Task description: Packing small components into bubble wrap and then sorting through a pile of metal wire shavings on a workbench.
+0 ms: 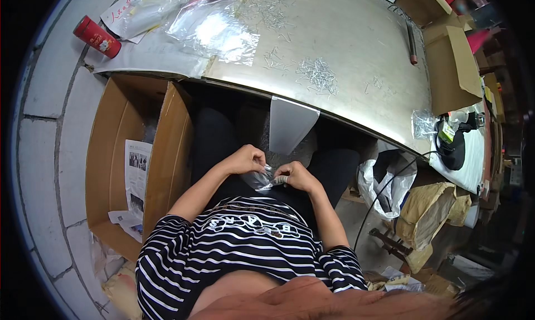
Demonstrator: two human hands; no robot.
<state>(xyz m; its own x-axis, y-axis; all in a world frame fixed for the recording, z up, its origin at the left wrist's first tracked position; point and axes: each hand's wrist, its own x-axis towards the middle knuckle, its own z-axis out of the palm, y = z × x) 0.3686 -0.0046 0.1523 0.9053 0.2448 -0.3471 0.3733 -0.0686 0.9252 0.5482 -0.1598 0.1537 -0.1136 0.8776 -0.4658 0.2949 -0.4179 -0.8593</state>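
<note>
Over my lap, a small clear plastic bag (257, 180) is stretched between my two hands. My left hand (247, 159) pinches its upper left edge with fingers closed. On the other side, my right hand (296, 177) is closed on the bag's right part, and a wrapping shows around one finger. Something shiny and silvery shows at the bag, too small to make out. On the metal-topped table ahead lies a pile of small bent metal wire pieces (317, 76), with more scattered behind it.
An open cardboard box (159, 147) with newspaper stands at my left. A red canister (97, 37) and plastic bags (214, 30) lie at the table's far left. Another cardboard box (454, 69) and a dark rod (411, 44) are at right. A white bag (384, 181) hangs below the table edge.
</note>
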